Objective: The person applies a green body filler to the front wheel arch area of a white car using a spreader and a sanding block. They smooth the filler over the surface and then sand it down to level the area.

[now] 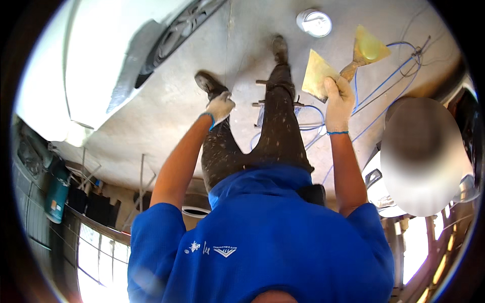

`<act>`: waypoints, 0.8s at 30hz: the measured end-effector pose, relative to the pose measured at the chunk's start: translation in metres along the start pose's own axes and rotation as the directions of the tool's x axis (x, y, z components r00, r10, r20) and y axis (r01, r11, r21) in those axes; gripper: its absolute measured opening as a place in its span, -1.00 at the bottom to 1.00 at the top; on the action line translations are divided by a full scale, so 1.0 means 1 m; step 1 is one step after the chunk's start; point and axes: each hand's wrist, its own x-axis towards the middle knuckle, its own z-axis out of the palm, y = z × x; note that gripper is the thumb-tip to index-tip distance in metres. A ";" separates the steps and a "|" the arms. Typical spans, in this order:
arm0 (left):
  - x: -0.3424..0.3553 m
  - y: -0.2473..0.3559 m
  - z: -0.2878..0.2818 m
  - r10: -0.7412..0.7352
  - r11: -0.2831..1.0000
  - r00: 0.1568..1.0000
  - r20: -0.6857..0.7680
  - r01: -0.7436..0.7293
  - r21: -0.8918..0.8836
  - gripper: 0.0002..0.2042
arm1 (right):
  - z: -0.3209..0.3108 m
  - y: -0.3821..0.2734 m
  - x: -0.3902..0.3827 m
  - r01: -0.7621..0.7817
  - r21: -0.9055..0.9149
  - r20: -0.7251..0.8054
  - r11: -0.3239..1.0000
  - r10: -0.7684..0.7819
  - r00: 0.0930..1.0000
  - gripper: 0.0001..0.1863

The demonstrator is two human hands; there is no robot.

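Stage of work: judged as under way, with material made ready. A lump of yellow paste (370, 49) is carried on the fan-shaped blade of a scraper (362, 55), and none of that yellow is visible on the grey patch (132, 60) of the white car (48, 88) at far left. The paste is therefore judged to be loaded but unspent. How much is left to be done cannot be told from this one view.

Fingers, right: the scraper and a yellow square plate (316, 73) are both held up at far right by the gloved right hand (339, 103). The thumb is pressed against the face of the plate, close to its lower corner, and the scraper's handle runs down to the fingers behind. The plate lies to the left of the scraper blade; the grip is closed.

Fingers, left: the gloved left hand (221, 108) is placed before the left leg. Its fingers are partly curled; whether anything is pinched cannot be told.

Surroundings: a white can (314, 22) is stood on the grey floor (252, 28), farther off than both hands. A blue hose (386, 83) is laid in loops to the right.
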 end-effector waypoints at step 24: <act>0.267 -0.140 0.265 -0.180 0.933 0.713 0.678 -0.095 0.347 -0.39 | 0.024 0.314 0.249 -0.322 0.141 0.279 0.936 0.274 0.920 -0.80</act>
